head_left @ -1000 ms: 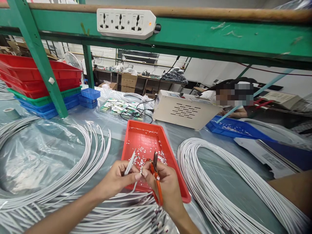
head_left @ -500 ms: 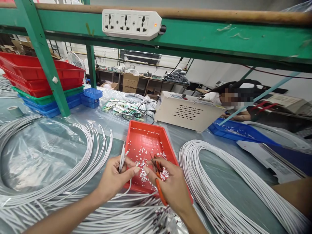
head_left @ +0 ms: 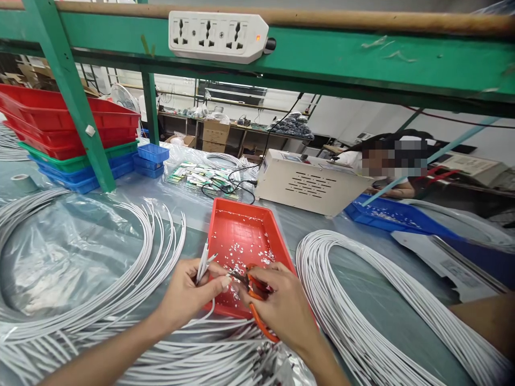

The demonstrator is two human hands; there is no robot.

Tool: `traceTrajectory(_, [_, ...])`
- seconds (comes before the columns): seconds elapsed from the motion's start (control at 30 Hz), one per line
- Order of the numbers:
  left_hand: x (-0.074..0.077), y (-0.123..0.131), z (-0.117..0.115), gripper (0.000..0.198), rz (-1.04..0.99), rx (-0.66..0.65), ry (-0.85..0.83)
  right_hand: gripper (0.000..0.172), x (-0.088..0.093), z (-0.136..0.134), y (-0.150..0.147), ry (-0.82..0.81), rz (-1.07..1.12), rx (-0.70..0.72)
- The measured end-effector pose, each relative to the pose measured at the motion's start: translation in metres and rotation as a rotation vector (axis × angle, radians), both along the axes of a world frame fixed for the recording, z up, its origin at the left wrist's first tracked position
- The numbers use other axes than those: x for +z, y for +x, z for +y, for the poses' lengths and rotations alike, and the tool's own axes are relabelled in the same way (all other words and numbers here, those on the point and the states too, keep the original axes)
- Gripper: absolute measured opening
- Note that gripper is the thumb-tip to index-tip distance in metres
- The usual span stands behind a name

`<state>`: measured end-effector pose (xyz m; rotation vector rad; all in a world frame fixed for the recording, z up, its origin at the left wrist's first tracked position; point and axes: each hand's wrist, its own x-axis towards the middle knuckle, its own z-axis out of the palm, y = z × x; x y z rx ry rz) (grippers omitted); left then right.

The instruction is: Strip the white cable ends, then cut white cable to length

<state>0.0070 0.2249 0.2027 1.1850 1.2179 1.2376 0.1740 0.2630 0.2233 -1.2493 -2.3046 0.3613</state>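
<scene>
- Over the near edge of the red plastic tray (head_left: 237, 228), the left hand (head_left: 187, 295) holds a few thin white cable ends (head_left: 202, 264) upright, its fingers closed around them.
- The right hand (head_left: 284, 308) grips small orange-handled cutters (head_left: 253, 294), with the blades pointing at the cable ends, just beside them.
- In the tray lie small white cut pieces (head_left: 241, 251).
- On the tabletop (head_left: 374, 289), right of the tray, lies a big coil of white cables (head_left: 317, 289).

One view only: head cam, worn, facing forward and down over the bench. Left hand (head_left: 189, 292) and right hand (head_left: 281, 311) sit close at bottom centre, shallow red plastic tray (head_left: 237, 225) just beyond. Green painted steel shelf beam (head_left: 362, 59) spans the top edge.
</scene>
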Motion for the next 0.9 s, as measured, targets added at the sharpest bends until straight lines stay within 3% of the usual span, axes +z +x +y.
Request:
traceTrajectory(0.27, [0.002, -0.001, 0.000, 0.025, -0.012, -0.074, 0.018, 0.033, -0.001, -0.001, 0.002, 0.000, -0.012, 0.006])
traceTrajectory(0.47, [0.010, -0.004, 0.000, 0.028, -0.028, -0.232, 0.055, 0.033, 0.002, -0.002, 0.006, 0.004, -0.040, 0.010])
traceTrajectory(0.67, [0.006, -0.007, 0.006, 0.029, -0.047, -0.301, 0.014, 0.036, 0.002, 0.000, 0.008, 0.071, -0.077, 0.019])
traceTrajectory(0.9, [0.004, -0.009, 0.008, 0.022, -0.157, -0.323, -0.046, 0.036, 0.003, -0.001, 0.009, 0.026, -0.095, 0.031])
